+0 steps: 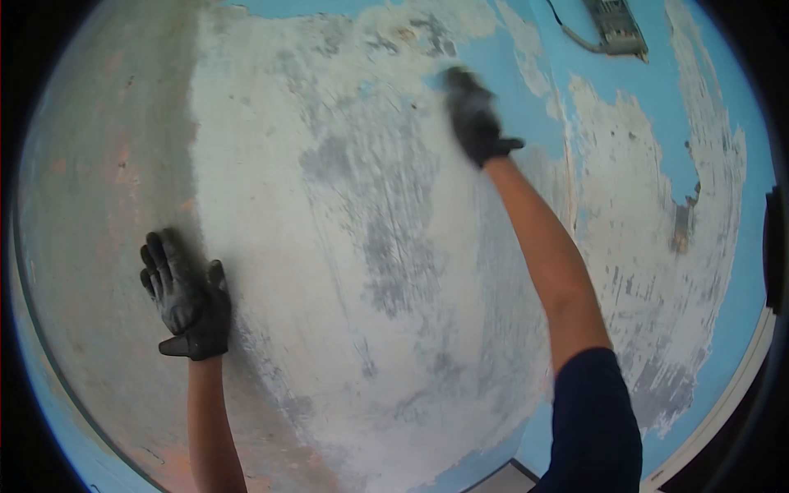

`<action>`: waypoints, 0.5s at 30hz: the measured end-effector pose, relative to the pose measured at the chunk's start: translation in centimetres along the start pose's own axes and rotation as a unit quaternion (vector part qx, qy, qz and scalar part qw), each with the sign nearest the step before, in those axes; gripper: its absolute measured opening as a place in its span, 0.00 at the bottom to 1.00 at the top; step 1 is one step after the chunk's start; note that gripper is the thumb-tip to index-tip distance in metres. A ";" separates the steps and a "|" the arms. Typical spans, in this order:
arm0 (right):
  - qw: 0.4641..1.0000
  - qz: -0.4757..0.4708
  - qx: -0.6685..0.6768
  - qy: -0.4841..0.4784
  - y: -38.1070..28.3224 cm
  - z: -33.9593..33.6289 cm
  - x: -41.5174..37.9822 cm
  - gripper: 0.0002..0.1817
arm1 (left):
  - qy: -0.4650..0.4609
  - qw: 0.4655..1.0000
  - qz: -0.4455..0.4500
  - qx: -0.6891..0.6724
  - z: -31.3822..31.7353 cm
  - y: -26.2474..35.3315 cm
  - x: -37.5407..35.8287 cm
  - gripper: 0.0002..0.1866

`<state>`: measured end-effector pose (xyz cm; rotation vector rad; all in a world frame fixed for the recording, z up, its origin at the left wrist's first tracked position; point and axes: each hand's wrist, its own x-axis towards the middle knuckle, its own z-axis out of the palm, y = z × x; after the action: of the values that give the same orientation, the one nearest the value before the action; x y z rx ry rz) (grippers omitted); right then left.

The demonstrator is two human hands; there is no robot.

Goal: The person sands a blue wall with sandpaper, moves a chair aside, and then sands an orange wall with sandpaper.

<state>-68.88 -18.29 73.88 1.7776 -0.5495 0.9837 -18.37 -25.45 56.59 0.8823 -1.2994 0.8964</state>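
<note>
My left hand (187, 300), in a dark grey and black work glove, is at the wall on the left. Its fingers are stretched out and the palm is turned to the surface, with nothing visible in it. The glove lies by the border between a grey-brown strip (123, 181) and a pale, scraped patch (255, 205). Higher up, my right hand (472, 115) wears a matching glove and reaches to where the pale patch meets blue paint (530, 107). Motion smears its fingers, so I cannot make out whether anything is under them.
A grey electrical box (615, 29) with a cable hangs at the upper right. A second scraped area (629, 205) has a small rusty fitting (680, 226) at its edge. A pale frame edge (727, 415) runs along the lower right, and a framed corner (505, 478) shows at the bottom.
</note>
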 end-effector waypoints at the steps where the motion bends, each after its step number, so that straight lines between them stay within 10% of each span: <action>1: 0.977 0.163 -0.137 -0.016 1.2 -2.5 -0.3 0.31 | 0.020 1.000 0.002 0.003 0.2 0.1 0.2 0.46; 3: 0.802 0.450 -0.392 -0.031 4.0 -6.5 0.2 0.28 | 0.041 0.999 0.019 0.007 0.7 -0.1 0.3 0.44; 6: 0.835 -0.003 -0.546 -0.067 4.2 -2.0 -2.8 0.28 | 0.043 0.998 0.034 0.029 1.0 -0.2 0.1 0.39; 10: 0.663 0.170 -0.712 -0.156 8.8 -6.7 -7.8 0.27 | 0.028 0.998 0.024 0.043 0.9 0.3 -0.5 0.35; 13: 0.638 0.313 -0.682 -0.170 11.2 -9.9 -8.3 0.29 | -0.008 0.999 0.009 0.030 0.3 1.2 -2.1 0.34; 15: 0.624 0.092 -0.762 -0.146 14.2 -9.0 -9.7 0.29 | -0.030 0.998 -0.045 -0.041 -1.9 4.2 -4.8 0.33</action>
<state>-88.15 -16.57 75.28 0.2540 -1.2681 0.0397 -21.78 -22.28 51.80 0.9017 -1.3286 0.7467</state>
